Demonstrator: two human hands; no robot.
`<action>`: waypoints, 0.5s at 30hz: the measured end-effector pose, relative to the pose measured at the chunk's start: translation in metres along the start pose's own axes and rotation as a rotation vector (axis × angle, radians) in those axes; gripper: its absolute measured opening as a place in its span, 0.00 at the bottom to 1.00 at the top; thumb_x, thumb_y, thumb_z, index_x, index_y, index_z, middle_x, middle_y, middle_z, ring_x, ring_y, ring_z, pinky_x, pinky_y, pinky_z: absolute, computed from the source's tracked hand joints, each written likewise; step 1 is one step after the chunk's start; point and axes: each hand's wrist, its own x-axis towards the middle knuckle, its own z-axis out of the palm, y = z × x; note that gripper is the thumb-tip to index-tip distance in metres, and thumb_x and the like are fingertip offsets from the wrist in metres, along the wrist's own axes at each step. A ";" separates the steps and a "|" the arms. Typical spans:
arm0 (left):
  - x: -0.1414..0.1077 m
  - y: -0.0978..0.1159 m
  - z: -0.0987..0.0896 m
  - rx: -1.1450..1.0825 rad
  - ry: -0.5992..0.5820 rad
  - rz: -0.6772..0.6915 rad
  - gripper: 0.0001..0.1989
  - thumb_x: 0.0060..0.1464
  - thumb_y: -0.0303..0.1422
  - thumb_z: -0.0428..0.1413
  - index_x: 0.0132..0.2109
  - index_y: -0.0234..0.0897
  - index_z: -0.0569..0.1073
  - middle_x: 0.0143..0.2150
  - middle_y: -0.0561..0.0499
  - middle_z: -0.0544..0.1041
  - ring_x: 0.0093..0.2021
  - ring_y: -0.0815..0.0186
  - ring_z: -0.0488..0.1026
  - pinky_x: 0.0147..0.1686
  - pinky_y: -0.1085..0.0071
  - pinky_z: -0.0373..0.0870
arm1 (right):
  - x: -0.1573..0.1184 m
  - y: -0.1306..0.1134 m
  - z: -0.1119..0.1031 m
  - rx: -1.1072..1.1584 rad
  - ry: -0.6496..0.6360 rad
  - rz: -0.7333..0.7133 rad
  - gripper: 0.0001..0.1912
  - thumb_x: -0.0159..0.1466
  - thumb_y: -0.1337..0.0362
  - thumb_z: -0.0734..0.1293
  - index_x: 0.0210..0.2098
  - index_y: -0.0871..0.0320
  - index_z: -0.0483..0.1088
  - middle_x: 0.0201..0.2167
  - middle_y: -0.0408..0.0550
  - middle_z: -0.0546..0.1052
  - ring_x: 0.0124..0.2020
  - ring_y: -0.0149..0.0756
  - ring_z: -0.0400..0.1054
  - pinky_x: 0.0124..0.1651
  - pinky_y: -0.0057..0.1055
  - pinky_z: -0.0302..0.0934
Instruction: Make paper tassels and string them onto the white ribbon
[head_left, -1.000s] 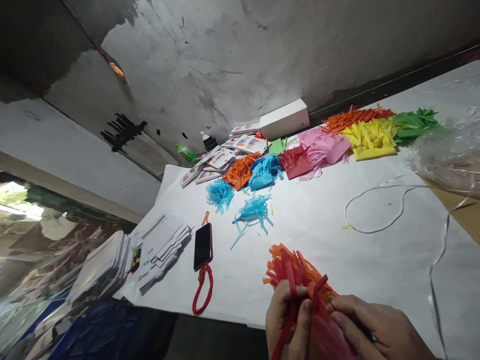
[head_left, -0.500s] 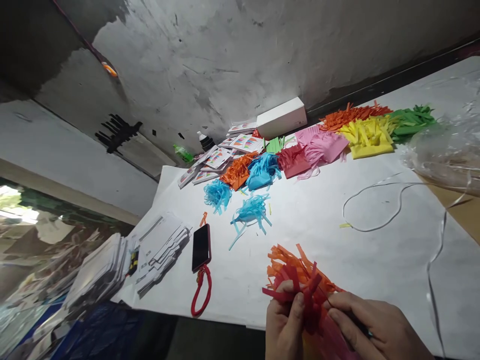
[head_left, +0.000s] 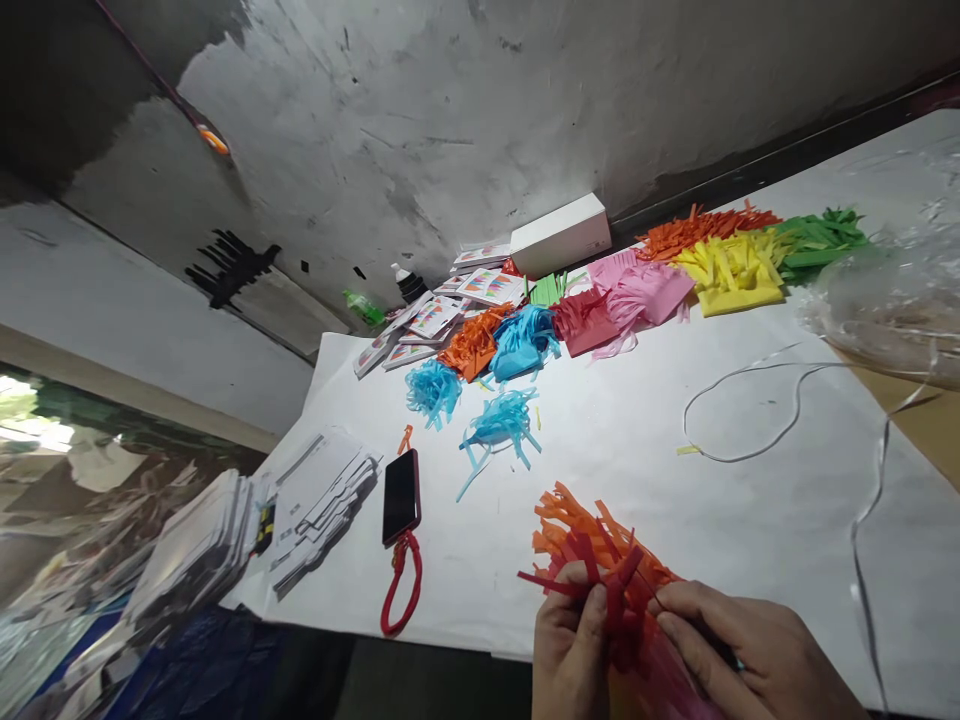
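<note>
At the near edge of the table, my left hand (head_left: 570,635) is closed in a pinch, thumb over a bunch of red fringed tissue paper (head_left: 626,615). My right hand (head_left: 739,635) pinches the right edge of that same red paper with thumb and forefinger; exactly what lies between these fingertips is partly hidden. Behind the red strips fans an orange tissue fringe (head_left: 574,515), just beyond my hands. Pink and yellow paper shows below, between the hands. Farther off lies a loose blue fringed tassel (head_left: 501,420).
Fringed paper bundles in blue (head_left: 523,345), red (head_left: 585,322), pink (head_left: 651,292), yellow (head_left: 735,275) and other colours line the wall side, beside a white box (head_left: 561,236). A phone (head_left: 402,497) with a red strap lies left. White cord (head_left: 750,455) loops at right near clear plastic (head_left: 885,310).
Both hands keep their pinches in almost the same place. The red and orange strips have shifted slightly, and the whole view has moved a little.
</note>
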 end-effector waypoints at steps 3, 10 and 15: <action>-0.001 -0.005 -0.003 -0.005 0.042 0.014 0.22 0.41 0.44 0.75 0.38 0.37 0.78 0.25 0.53 0.79 0.22 0.72 0.72 0.26 0.79 0.66 | 0.003 -0.002 -0.001 0.032 -0.030 0.046 0.13 0.75 0.61 0.58 0.40 0.51 0.74 0.32 0.39 0.80 0.30 0.29 0.76 0.35 0.18 0.68; -0.005 0.013 -0.004 0.389 -0.221 0.300 0.17 0.54 0.50 0.66 0.34 0.40 0.84 0.25 0.49 0.76 0.24 0.67 0.69 0.27 0.72 0.66 | -0.001 0.006 -0.001 0.413 -0.087 0.367 0.17 0.71 0.47 0.64 0.47 0.52 0.75 0.28 0.42 0.78 0.27 0.34 0.72 0.32 0.25 0.68; -0.001 0.019 -0.010 0.701 -0.358 0.662 0.13 0.63 0.44 0.60 0.36 0.45 0.86 0.26 0.43 0.79 0.28 0.60 0.71 0.31 0.67 0.66 | -0.002 0.012 0.000 0.578 -0.123 0.501 0.22 0.70 0.43 0.64 0.49 0.54 0.72 0.26 0.40 0.74 0.22 0.30 0.65 0.26 0.24 0.61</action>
